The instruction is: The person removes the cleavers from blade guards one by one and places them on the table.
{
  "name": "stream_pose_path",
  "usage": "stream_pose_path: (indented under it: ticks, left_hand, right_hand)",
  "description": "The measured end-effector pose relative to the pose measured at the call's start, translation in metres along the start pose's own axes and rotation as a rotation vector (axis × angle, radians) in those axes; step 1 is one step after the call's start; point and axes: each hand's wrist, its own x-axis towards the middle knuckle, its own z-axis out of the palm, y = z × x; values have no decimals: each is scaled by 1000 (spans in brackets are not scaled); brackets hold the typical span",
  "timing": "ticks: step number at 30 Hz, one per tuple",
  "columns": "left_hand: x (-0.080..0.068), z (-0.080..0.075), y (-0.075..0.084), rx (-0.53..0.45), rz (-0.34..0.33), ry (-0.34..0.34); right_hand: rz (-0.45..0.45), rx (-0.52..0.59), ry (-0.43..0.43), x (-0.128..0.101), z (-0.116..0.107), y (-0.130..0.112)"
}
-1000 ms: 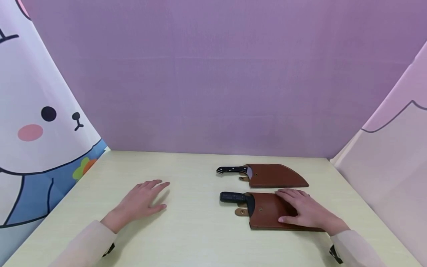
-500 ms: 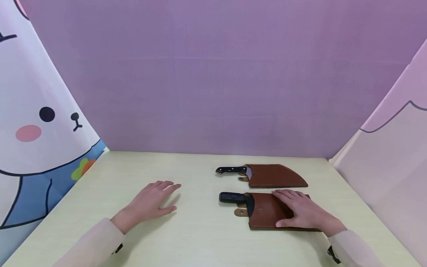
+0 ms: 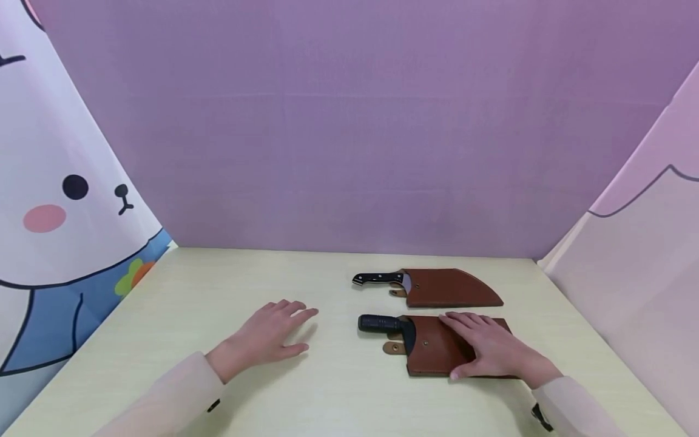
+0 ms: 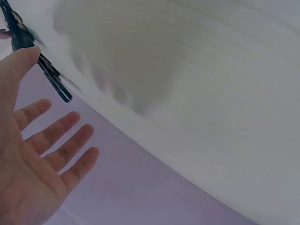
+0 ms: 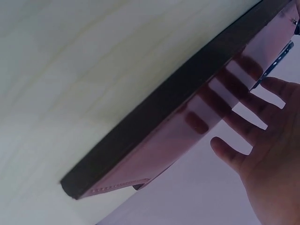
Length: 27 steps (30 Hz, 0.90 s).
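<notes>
Fingers spread, the right hand [image 3: 487,350] is over the nearer brown sheath [image 3: 434,353], contact unclear; its black-handled cleaver [image 3: 379,323] lies on the table [image 3: 338,403] near another sheathed knife [image 3: 445,287]. The left hand [image 3: 262,337], fingers parted, hovers left of both.

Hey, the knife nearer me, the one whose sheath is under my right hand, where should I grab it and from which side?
Probably by its black handle, coming from the left with your left hand. The handle sticks out of the brown sheath toward that side and looks slim enough to wrap. Your right hand is over the sheath, so it could steady that.
</notes>
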Motion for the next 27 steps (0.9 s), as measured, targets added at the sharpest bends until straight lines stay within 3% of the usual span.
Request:
stream_pose_path:
  ticks: [10, 27]
  left_hand:
    - [16, 5, 17, -15, 70, 11]
    - [55, 12, 44, -54, 69, -51]
  right_hand:
    - [-3, 53, -71, 4, 0, 0]
    - [3, 114, -126, 7, -2, 0]
